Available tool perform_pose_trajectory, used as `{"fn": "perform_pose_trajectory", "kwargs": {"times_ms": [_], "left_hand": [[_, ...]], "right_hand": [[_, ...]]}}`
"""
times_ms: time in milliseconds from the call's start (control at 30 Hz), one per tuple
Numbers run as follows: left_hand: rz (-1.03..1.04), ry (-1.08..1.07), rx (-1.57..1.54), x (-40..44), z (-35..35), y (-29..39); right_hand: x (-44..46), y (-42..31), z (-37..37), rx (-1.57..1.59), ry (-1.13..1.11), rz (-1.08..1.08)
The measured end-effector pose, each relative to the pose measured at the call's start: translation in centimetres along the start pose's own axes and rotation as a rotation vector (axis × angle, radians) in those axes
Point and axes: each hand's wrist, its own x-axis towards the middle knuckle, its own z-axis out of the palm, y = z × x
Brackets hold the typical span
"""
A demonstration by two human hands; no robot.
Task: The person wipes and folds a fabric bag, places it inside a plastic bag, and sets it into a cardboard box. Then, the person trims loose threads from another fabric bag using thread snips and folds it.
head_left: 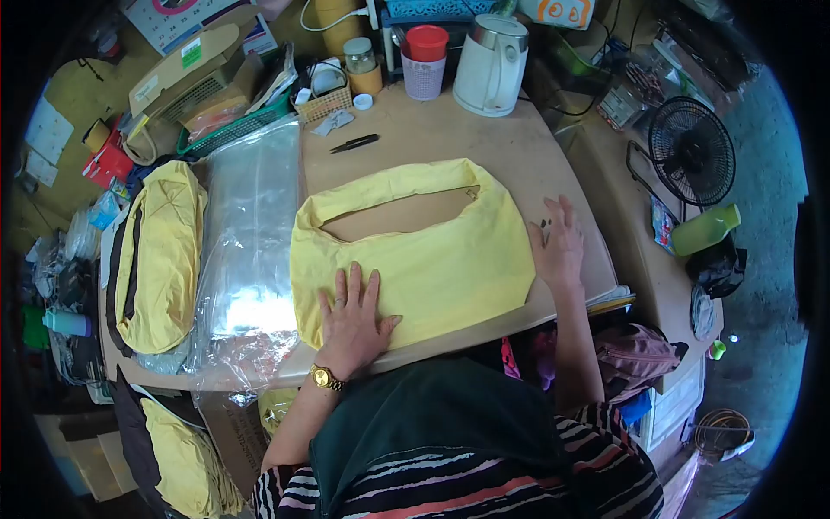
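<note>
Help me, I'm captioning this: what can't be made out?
Head view throughout:
Yellow bag, underside: hidden by its upper side.
Left hand, palm: hidden by the hand's back.
Dark specks at the right hand: too small to identify.
Calendar: cut off by the top edge.

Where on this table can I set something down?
Bare tabletop lies between the yellow bag and white kettle, right of the black snips; a narrower patch beyond your right hand. The left is crowded: plastic sleeves, folded yellow bag, green basket.
</note>
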Motion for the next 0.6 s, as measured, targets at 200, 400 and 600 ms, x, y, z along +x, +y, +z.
{"fn": "perform_pose_trajectory", "kwargs": {"times_ms": [200, 400, 600], "left_hand": [[0.666, 0.222, -0.291, 9.0, -1.1, 9.7], [0.673, 0.297, -0.16, 15.5, 3.8, 11.8], [0.591, 0.293, -0.112, 15.9, 4.1, 11.5]], "right_hand": [[-2.3, 0.3, 2.5, 0.329, -0.248, 0.226], [-3.4, -0.3, 3.8, 0.81, -0.148, 0.258], [-3.0, -2.1, -0.8, 0.59, -0.213, 0.295]]}}
